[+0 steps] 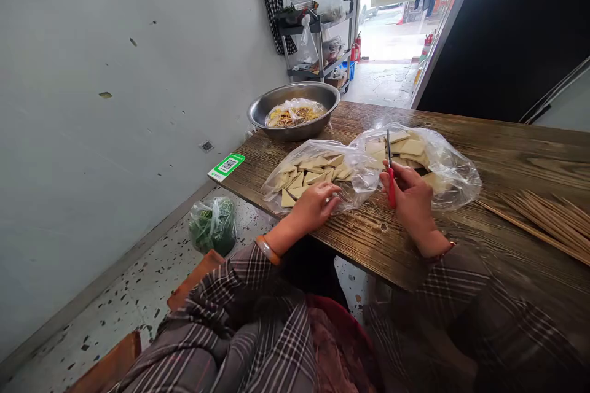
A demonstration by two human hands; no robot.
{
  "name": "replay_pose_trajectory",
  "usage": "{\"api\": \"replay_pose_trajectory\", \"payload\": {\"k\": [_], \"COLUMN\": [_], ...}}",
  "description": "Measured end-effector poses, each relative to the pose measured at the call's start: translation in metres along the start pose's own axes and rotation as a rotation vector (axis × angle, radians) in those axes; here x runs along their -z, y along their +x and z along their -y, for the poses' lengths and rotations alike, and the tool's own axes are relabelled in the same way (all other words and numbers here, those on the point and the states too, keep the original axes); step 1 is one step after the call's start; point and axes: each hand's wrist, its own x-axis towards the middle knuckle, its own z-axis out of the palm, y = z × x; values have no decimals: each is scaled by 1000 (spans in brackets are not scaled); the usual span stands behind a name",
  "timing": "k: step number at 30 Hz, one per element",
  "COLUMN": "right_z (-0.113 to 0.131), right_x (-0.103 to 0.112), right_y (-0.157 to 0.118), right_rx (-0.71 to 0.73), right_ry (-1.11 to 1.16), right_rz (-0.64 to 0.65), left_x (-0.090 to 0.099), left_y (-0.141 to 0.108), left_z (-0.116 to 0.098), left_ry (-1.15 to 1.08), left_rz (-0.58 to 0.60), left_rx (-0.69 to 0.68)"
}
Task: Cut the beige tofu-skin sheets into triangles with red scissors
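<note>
My right hand [410, 196] is closed around red-handled scissors [391, 181], whose narrow blades point up and away from me. Behind it lies a clear plastic bag [454, 169] with flat beige pieces [410, 148] that look like tofu sheet. My left hand [314, 206] rests at the near side of another clear bag [364, 178], fingers curved over it and a gap between thumb and fingers. Cut beige pieces [295, 181], several of them triangular, fill that bag. Whether the left fingertips touch a piece is hard to see.
A steel basin [295, 130] with bagged yellow-brown food stands at the far left of the wooden table [364, 239]. Wooden skewers [544, 218] lie at right. A green QR card [227, 167] sits on the left edge. Bagged greens [212, 225] are on the floor; a shelf cart [318, 43] stands behind.
</note>
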Motion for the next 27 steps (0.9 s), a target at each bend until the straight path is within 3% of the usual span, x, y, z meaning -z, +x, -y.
{"api": "replay_pose_trajectory", "payload": {"k": [3, 7, 11, 14, 19, 23, 27], "right_z": [3, 8, 7, 2, -14, -29, -37], "right_x": [-1, -4, -6, -2, 26, 55, 72], "right_y": [-1, -1, 7, 17, 40, 57, 67], "right_rx": [85, 124, 85, 32, -46, -51, -17], "right_ry": [-119, -129, -101, -59, -12, -10, -9], "right_rz": [-34, -24, -30, -75, -242, -414, -541], "left_x": [10, 22, 30, 34, 30, 15, -10], "left_y": [-5, -2, 18, 33, 65, 107, 150], "left_z": [20, 54, 68, 50, -5, -38, -55], "left_ry": [174, 361, 424, 417, 203, 32, 109], "left_rz": [-39, 17, -103, -117, -36, -12, 20], "left_rx": [-4, -71, -42, -44, -131, -181, -260]}}
